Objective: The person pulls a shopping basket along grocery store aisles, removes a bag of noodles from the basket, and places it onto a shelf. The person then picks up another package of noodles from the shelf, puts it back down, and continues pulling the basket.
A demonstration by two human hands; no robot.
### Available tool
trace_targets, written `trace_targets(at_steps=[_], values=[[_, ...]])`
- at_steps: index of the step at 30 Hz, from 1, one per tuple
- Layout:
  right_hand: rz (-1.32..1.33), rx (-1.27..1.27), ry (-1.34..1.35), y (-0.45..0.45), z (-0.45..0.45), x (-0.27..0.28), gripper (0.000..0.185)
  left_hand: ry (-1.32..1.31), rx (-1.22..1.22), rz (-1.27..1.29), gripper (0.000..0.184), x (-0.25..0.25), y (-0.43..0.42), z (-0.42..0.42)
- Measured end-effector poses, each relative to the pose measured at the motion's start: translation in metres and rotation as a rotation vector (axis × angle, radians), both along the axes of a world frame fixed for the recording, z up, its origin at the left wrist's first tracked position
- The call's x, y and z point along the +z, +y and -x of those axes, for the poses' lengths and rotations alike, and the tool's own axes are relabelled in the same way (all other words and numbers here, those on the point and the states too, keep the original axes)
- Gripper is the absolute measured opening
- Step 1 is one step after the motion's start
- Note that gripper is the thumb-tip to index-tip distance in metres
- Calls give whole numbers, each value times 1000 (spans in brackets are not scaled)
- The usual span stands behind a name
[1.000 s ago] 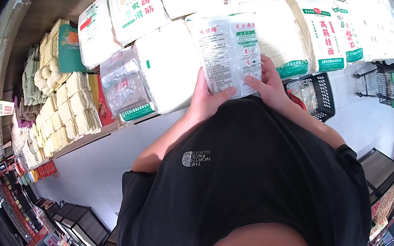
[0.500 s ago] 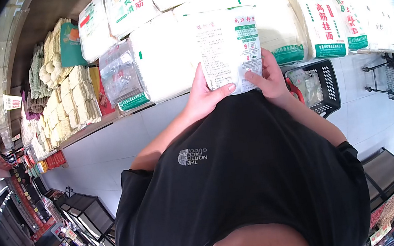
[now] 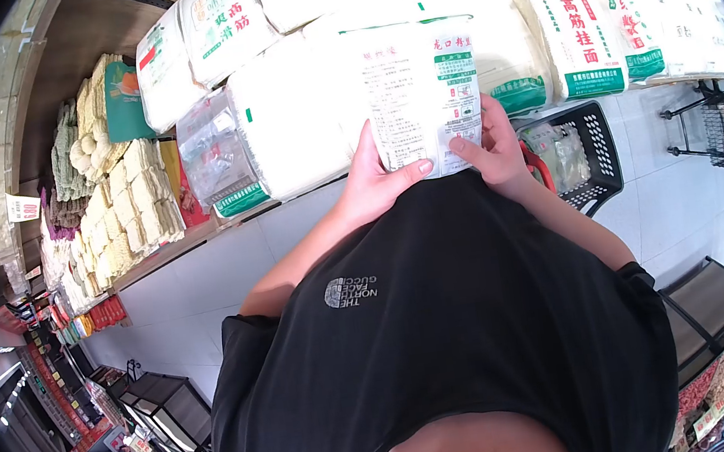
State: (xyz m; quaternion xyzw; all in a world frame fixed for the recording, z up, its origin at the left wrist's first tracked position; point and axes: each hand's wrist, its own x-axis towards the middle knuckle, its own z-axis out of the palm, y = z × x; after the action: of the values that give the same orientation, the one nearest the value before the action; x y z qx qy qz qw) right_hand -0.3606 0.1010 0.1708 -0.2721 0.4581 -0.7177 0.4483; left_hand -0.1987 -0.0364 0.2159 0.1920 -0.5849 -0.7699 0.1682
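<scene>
Stacked dried-noodle packs lie beyond the fingers as the left hand and right hand pinch a vermicelli packet between thumb and fingertips, light, even pressure likely keeping it flattest.

We hold a flat, white printed packet by the left and right sides of its near end, its long sides running near to far. Red characters head its far end; dark, fine print runs down the left, while green blocks and small red marks line the right, all facing us.
</scene>
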Motion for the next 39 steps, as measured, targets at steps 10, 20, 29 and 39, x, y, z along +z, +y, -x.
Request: trace_targets(at_steps=[10,20,29,39], values=[[8,20,-10,0,-9,-4,70,2,-1,6,73,-4,1,-12],[6,47,-9,-1,-11,-7,72,8,20,3,73,-7,3,-19],[-7,40,-9,1,-12,-4,66,3,28,24,72,-7,4,-20],[-106,-59,214,1,-19,-7,73,-1,61,6,67,-8,7,-20]])
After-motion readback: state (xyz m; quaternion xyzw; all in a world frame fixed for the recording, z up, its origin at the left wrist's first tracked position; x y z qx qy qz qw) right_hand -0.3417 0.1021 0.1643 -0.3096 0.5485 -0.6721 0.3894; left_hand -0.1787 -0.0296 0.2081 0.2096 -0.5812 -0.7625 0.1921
